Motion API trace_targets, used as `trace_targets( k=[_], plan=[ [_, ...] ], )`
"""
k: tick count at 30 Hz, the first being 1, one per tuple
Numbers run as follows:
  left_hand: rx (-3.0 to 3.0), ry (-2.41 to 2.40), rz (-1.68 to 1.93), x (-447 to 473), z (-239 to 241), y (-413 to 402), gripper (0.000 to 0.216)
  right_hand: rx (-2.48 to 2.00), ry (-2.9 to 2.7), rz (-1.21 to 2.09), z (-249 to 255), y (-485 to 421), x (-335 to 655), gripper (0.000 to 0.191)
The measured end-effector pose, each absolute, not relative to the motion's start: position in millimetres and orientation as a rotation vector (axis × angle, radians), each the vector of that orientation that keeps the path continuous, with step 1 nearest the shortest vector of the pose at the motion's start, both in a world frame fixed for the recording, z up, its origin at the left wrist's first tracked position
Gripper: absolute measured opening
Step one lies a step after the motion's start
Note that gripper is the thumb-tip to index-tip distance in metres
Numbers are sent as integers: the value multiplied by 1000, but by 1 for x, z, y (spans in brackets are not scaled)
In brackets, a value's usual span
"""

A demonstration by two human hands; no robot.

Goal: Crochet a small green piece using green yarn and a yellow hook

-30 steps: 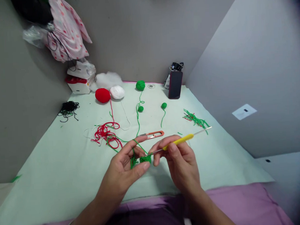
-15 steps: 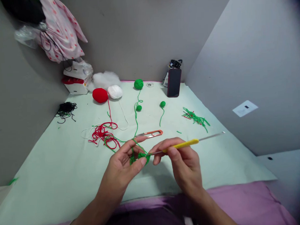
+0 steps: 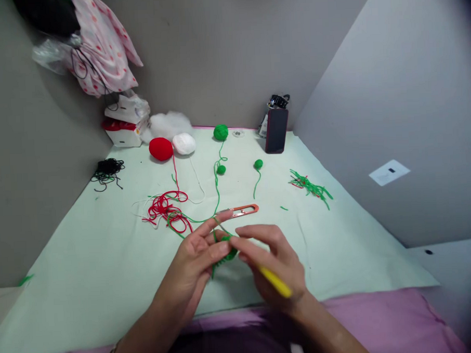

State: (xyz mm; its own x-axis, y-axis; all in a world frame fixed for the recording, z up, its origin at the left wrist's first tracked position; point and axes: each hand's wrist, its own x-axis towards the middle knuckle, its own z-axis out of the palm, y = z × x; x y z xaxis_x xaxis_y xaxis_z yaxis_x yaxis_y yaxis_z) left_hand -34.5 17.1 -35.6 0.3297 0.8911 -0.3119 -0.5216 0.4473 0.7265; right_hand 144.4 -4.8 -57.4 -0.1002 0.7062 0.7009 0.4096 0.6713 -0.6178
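My left hand (image 3: 194,254) pinches a small green crochet piece (image 3: 227,249), with green yarn running over its raised index finger. My right hand (image 3: 272,260) is closed on a yellow-handled crochet hook (image 3: 275,281); the handle now points back toward me and the hook's tip is hidden at the green piece. Both hands meet over the pale green mat (image 3: 106,265) near its front edge.
Orange thread snips (image 3: 239,211) lie just beyond my hands. Tangled red yarn (image 3: 164,210), red (image 3: 161,149), white (image 3: 184,144) and green (image 3: 220,132) yarn balls, green scraps (image 3: 312,189), black yarn (image 3: 107,170) and a dark phone (image 3: 276,130) lie further back. Grey walls enclose three sides.
My right hand has swung the hook round: its handle pointed up and right before, and now points down toward me. My left hand has kept its hold on the green piece.
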Motion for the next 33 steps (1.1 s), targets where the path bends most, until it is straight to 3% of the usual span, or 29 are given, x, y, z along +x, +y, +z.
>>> trace_targets(
  k=[4, 7, 9, 14, 16, 21, 27, 33],
  plan=[
    [528, 770, 1025, -38, -34, 19, 49, -868, -1401, 688, -38, -2, 141, 23],
    [631, 764, 1027, -36, -35, 16, 46, -851, -1403, 758, -34, 3, 136, 18],
    [683, 799, 1057, -33, -38, 15, 44, -886, -1454, 707, -38, 3, 135, 19],
    [611, 772, 1075, -29, -40, 16, 45, -875, -1775, 288, -51, -3, 141, 47],
    [526, 716, 997, -30, -37, 19, 43, -894, -1747, 270, -50, -5, 145, 45],
    [515, 747, 1005, -35, -33, 19, 38, -882, -1314, 761, -40, -1, 143, 19],
    [906, 869, 1032, -34, -41, 10, 36, -866, -1300, 841, -43, 2, 135, 14],
    [844, 854, 1058, -39, -40, 10, 32, -849, -1148, 1093, -47, 6, 144, 20]
  ],
)
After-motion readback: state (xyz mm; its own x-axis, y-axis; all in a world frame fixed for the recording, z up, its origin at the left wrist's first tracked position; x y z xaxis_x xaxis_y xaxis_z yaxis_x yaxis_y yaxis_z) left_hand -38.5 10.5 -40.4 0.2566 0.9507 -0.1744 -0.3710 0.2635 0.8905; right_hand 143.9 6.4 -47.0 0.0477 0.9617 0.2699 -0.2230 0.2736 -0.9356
